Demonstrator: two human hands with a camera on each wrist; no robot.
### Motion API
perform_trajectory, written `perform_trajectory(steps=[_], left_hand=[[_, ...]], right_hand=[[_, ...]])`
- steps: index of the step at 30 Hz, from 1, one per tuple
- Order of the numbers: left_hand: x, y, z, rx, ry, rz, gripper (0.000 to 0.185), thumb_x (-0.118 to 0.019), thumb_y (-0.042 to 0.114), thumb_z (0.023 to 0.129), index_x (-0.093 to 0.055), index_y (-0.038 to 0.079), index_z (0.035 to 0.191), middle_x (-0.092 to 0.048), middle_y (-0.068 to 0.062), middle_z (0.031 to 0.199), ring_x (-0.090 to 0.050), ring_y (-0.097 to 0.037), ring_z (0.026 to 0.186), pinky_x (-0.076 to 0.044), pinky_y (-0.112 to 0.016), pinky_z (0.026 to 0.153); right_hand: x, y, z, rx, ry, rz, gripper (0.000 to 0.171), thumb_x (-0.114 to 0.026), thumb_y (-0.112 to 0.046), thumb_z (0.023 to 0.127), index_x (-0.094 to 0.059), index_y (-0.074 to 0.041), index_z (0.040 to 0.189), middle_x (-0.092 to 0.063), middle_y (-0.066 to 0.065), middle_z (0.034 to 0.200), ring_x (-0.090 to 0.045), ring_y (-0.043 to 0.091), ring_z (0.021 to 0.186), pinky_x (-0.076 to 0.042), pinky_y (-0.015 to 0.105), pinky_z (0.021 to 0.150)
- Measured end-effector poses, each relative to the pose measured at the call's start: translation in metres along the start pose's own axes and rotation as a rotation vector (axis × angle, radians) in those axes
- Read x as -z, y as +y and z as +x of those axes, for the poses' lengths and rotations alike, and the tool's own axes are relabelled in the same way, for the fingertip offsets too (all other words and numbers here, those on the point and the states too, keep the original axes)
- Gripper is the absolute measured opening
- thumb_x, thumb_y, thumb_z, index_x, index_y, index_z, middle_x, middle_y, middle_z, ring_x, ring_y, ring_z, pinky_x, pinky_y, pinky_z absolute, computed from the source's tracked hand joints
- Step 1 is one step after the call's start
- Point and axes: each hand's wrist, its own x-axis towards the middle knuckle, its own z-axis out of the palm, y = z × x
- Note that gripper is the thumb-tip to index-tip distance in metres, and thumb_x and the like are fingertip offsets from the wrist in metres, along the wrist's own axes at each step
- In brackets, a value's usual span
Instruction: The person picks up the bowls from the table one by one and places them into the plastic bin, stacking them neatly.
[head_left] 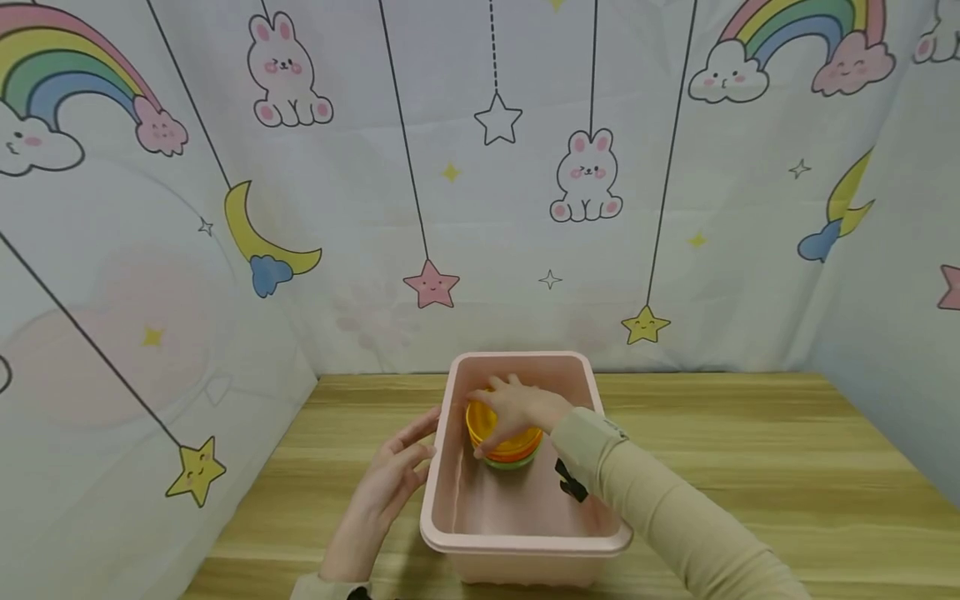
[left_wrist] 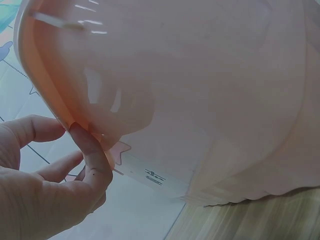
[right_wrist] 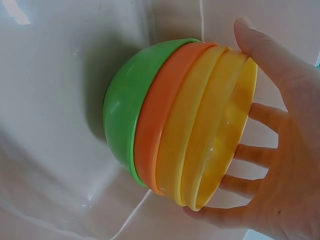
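Note:
A stack of plastic bowls (right_wrist: 170, 122) is inside a pale pink bin (head_left: 525, 546), toward its far left part. Green is lowest, then orange, with yellow bowls on top. Reaching in over the bin's right wall, my right hand (head_left: 521, 410) grips the stack from above. Its thumb and spread fingers (right_wrist: 260, 155) span the yellow rim, the thumb on one side and the fingers opposite. My left hand (head_left: 393, 467) is at the bin's left outer side, with extended fingertips touching it just by the rim, as the left wrist view shows.
The bin stands on a wood-grain table (head_left: 720, 450). A white cloth backdrop (head_left: 517, 225) with printed rabbits, stars and rainbows rises behind the table and along both sides. A black strap piece (head_left: 572, 482) shows below the right sleeve (head_left: 645, 483).

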Motion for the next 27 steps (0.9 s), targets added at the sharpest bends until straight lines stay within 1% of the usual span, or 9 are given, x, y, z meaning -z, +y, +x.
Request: perform_trajectory(steps=[3,10,14,16,18,20,23,27], left_hand=[[-0.001,0.000,0.000,-0.001,-0.001,0.000,0.061,-0.049,-0.003,0.087,-0.034,-0.001,0.147,-0.047,-0.003,0.130,-0.054,-0.016,0.113,-0.050,-0.031,0.091],[-0.005,0.000,0.002,-0.010,0.000,-0.002,0.061,-0.049,-0.003,0.086,-0.035,-0.002,0.146,-0.045,-0.012,0.135,-0.054,-0.016,0.115,-0.048,-0.033,0.091],[-0.008,0.000,0.005,-0.020,0.016,-0.020,0.058,-0.049,-0.004,0.087,-0.039,-0.002,0.144,-0.048,-0.010,0.129,-0.056,-0.016,0.105,-0.048,-0.035,0.090],[-0.008,0.000,0.006,-0.025,0.037,-0.024,0.056,-0.048,-0.003,0.087,-0.041,-0.002,0.143,-0.051,-0.008,0.126,-0.057,-0.015,0.098,-0.048,-0.036,0.090],[-0.007,0.002,0.005,-0.027,0.065,-0.014,0.055,-0.048,-0.003,0.087,-0.043,-0.001,0.142,-0.053,-0.007,0.125,-0.057,-0.014,0.097,-0.047,-0.036,0.089],[-0.005,0.004,0.003,-0.027,0.097,0.027,0.054,-0.049,-0.001,0.088,-0.044,0.000,0.141,-0.053,-0.008,0.128,-0.057,-0.012,0.100,-0.047,-0.035,0.088],[-0.001,0.010,-0.001,-0.014,0.145,0.122,0.054,-0.051,0.003,0.089,-0.044,0.003,0.142,-0.051,-0.011,0.137,-0.055,-0.006,0.103,-0.047,-0.029,0.086],[0.003,0.022,-0.007,-0.023,0.208,0.255,0.052,-0.052,0.006,0.092,-0.044,0.004,0.143,-0.046,-0.012,0.143,-0.055,-0.003,0.100,-0.048,-0.024,0.084]], right_hand=[[-0.001,0.000,-0.001,-0.006,0.000,0.005,0.091,-0.073,-0.062,0.070,-0.035,-0.034,0.147,-0.024,0.007,0.158,-0.024,0.038,0.142,-0.036,0.061,0.106],[0.002,0.003,-0.007,-0.016,-0.007,0.017,0.091,-0.071,-0.063,0.072,-0.033,-0.033,0.148,-0.022,0.006,0.158,-0.024,0.038,0.142,-0.039,0.060,0.104],[0.006,0.004,-0.010,-0.024,-0.006,0.011,0.090,-0.069,-0.064,0.074,-0.032,-0.032,0.149,-0.022,0.007,0.158,-0.024,0.039,0.141,-0.039,0.060,0.104],[0.009,0.003,-0.011,-0.024,-0.011,0.005,0.089,-0.067,-0.064,0.075,-0.031,-0.032,0.150,-0.022,0.007,0.159,-0.024,0.040,0.141,-0.037,0.060,0.105],[0.013,0.001,-0.012,-0.021,-0.019,-0.003,0.088,-0.066,-0.064,0.076,-0.031,-0.031,0.150,-0.021,0.008,0.159,-0.022,0.040,0.143,-0.035,0.061,0.107],[0.018,-0.004,-0.012,-0.008,-0.025,-0.021,0.086,-0.065,-0.062,0.078,-0.031,-0.030,0.150,-0.022,0.008,0.159,-0.020,0.040,0.144,-0.033,0.061,0.109],[0.028,-0.012,-0.014,0.002,-0.023,-0.059,0.081,-0.064,-0.058,0.081,-0.033,-0.028,0.149,-0.023,0.008,0.159,-0.019,0.040,0.145,-0.027,0.064,0.111],[0.040,-0.021,-0.021,0.000,-0.009,-0.104,0.076,-0.063,-0.054,0.084,-0.035,-0.026,0.149,-0.025,0.007,0.158,-0.018,0.040,0.146,-0.021,0.067,0.111]])
